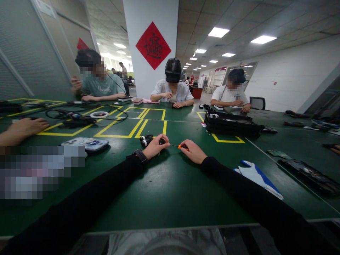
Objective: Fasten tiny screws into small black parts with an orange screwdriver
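The screwdriver [179, 146] at the frame's centre looks light and rigid, best gripped by its orange-and-black handle [180, 147], where the right hand [193, 151] pinches it while the left hand [154, 146] pinches a small dark piece [162, 141].
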Available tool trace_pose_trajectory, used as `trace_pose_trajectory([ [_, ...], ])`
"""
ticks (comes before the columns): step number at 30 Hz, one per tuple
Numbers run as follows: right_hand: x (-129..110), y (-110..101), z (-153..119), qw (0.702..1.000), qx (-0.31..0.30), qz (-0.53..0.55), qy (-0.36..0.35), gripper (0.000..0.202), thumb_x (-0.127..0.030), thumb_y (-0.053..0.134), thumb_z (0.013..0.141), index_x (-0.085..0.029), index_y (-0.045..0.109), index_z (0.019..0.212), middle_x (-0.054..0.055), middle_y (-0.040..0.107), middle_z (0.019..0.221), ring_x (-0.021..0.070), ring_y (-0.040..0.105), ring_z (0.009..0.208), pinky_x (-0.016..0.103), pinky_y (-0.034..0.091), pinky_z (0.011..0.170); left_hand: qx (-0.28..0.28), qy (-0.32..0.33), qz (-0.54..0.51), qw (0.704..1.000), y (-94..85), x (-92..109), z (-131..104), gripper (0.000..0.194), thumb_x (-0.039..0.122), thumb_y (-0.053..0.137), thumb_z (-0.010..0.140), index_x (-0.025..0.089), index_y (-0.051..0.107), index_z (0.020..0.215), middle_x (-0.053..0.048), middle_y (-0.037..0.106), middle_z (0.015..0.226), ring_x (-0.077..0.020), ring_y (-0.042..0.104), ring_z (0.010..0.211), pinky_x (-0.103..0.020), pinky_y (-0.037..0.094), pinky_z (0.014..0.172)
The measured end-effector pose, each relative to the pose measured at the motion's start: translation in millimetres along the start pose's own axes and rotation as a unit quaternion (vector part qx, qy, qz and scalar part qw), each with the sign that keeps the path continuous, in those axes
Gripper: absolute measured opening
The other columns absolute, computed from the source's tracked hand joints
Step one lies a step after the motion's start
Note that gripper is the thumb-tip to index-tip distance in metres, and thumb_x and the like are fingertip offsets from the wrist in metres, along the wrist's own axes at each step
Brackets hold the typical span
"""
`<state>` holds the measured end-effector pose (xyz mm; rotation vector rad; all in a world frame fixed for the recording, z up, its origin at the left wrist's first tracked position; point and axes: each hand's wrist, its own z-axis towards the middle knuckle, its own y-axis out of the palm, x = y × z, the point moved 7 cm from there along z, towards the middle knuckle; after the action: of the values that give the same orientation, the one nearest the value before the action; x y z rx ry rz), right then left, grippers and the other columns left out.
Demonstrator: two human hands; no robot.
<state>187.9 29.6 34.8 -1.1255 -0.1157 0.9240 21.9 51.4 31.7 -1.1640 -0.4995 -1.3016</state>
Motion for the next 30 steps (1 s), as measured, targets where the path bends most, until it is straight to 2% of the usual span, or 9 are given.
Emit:
trace_pose_trajectory([
  [4, -1.3, 1.3, 1.0, 1.000, -0.012, -0.021, -0.012, 0.017, -0.023, 0.040, 0.086, -0.015, 0.055, 0.083, 0.005, 0.053, 0.086, 0.0146, 0.046, 0.083, 0.028, 0.036, 0.078, 0.000, 0.008, 0.000, 1.000, 0.1, 0.2, 0.6, 0.024, 0.031, 0.062, 0.068, 0.016, 0.052, 0.084, 0.000, 0.057, 0.078, -0.0112, 0.053, 0.072, -0.026, 0.041, 0.072],
  [7, -4.9, 1.2, 1.0, 0.999, -0.021, -0.022, -0.029, 0.017, -0.022, 0.040, 0.086, -0.015, 0.055, 0.083, 0.005, 0.053, 0.087, 0.0149, 0.045, 0.084, 0.029, 0.035, 0.079, 0.001, 0.009, -0.001, 1.000, -0.1, 0.1, 0.5, 0.024, 0.031, 0.062, 0.068, 0.016, 0.052, 0.084, 0.001, 0.057, 0.077, -0.0113, 0.053, 0.072, -0.026, 0.041, 0.072],
  [12, -5.6, -1.3, 0.1, 1.000, -0.008, -0.006, -0.030, 0.011, -0.021, 0.046, 0.083, -0.015, 0.052, 0.089, 0.005, 0.053, 0.090, 0.0151, 0.046, 0.083, 0.028, 0.036, 0.077, -0.003, -0.014, -0.023, 1.000, 0.8, -3.1, -0.1, 0.026, 0.036, 0.058, 0.071, 0.017, 0.051, 0.086, 0.002, 0.056, 0.071, -0.0107, 0.053, 0.063, -0.025, 0.041, 0.065],
  [20, -2.6, 1.3, 0.3, 1.000, -0.003, -0.001, -0.018, 0.018, -0.024, 0.054, 0.078, -0.016, 0.052, 0.094, 0.005, 0.053, 0.091, 0.0163, 0.047, 0.086, 0.029, 0.036, 0.078, -0.005, -0.005, -0.009, 1.000, 0.8, -2.1, 0.5, 0.023, 0.034, 0.059, 0.071, 0.017, 0.051, 0.085, 0.002, 0.055, 0.068, -0.0102, 0.052, 0.061, -0.024, 0.041, 0.063],
  [30, -4.8, 2.0, 0.8, 0.999, -0.026, -0.022, -0.024, 0.012, -0.022, 0.046, 0.082, -0.015, 0.055, 0.083, 0.005, 0.053, 0.089, 0.0152, 0.045, 0.085, 0.029, 0.035, 0.079, 0.003, 0.005, 0.001, 1.000, -0.3, 0.9, 0.5, 0.022, 0.029, 0.061, 0.068, 0.016, 0.052, 0.084, 0.001, 0.057, 0.075, -0.0105, 0.052, 0.068, -0.025, 0.041, 0.069],
])
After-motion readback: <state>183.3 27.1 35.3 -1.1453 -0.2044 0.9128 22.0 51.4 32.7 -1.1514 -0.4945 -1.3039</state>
